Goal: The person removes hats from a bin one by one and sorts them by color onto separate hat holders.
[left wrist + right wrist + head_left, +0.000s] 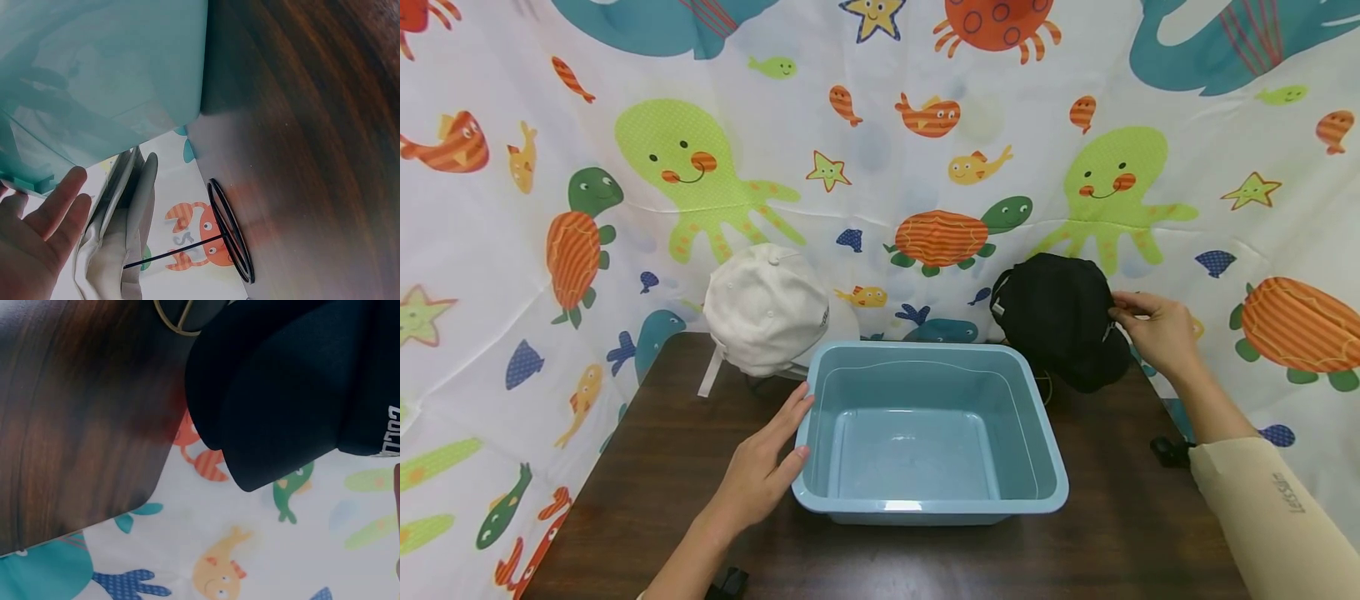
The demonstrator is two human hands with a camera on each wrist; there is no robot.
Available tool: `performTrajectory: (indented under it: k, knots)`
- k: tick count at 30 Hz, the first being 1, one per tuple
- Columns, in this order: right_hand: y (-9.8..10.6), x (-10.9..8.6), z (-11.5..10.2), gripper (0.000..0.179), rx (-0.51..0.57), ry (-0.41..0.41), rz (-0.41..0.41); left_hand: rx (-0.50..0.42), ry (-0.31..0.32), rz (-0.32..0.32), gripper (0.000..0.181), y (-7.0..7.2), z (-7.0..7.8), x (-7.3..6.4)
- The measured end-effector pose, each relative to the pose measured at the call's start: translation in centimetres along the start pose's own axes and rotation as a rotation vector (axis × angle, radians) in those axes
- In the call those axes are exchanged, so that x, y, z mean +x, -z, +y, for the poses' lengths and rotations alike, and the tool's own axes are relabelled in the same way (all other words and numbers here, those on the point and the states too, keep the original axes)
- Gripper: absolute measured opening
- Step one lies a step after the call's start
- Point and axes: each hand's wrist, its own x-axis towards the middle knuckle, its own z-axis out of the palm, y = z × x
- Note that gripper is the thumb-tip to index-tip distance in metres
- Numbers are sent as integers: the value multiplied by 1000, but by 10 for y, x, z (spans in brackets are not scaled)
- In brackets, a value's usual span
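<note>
My left hand (760,471) rests its fairly straight fingers on the left rim of a light-blue plastic basin (925,507). Nothing lies in the basin. At the right, my right hand (1157,333) pinches the side of a black baseball cap (1052,317) between thumb and fingers. White lettering shows on that cap in the right wrist view, where the hand is almost wholly out of frame. A white baseball cap (767,304) with a hanging strap sits behind the basin's left corner, its brim partly behind the rim.
A black wire stand (181,251) is under the white cap, and a gold wire stand (165,322) shows by the black one. Everything stands on a dark wooden table (647,467). Behind it hangs a white curtain (865,308) printed with sea animals.
</note>
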Motion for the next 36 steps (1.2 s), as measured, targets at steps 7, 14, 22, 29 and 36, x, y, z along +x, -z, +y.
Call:
performTrajectory:
  k: [7,14,22,29,36]
  knots:
    - [1,-3,4,32,-5,-53,-15,-3,3,0,63,1,0,1]
    - [7,-8,-1,40,-31,-110,-59,-6,-23,40,63,-1,-2,0]
    - [13,-13,0,41,-42,-87,-53,6,-29,57,65,6,-4,2]
    - [18,-21,2,41,-56,-68,-44,41,-48,72,66,21,-7,5]
    - [22,-33,5,41,-6,-43,-17,135,-57,100,66,35,-9,6]
